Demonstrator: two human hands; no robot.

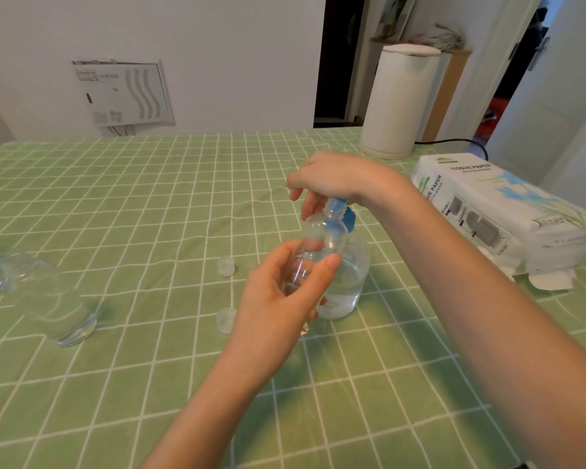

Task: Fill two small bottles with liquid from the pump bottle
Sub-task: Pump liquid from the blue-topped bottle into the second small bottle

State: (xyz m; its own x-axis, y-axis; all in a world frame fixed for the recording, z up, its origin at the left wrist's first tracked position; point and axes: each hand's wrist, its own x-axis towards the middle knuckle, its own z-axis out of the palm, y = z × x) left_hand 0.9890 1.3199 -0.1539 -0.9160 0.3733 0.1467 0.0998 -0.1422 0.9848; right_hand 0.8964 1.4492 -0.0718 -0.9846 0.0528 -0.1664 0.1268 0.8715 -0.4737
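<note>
My left hand [278, 299] grips a small clear bottle [322, 238] and holds it off the table, tilted, with its mouth up at the blue pump head [348, 219]. A little clear liquid shows inside it. Behind it stands the clear pump bottle [351, 282], about a third full of clear liquid. My right hand [335, 177] rests palm down on top of the pump head, fingers hanging loosely over the front. A second small clear bottle [48, 299] sits on the green checked tablecloth [149, 198] at the left.
Two small clear caps [225, 265] [225, 319] lie on the cloth left of my left hand. A pack of tissue paper [494, 211] lies at the right, and a tall white appliance [400, 99] with a black cord stands at the back right.
</note>
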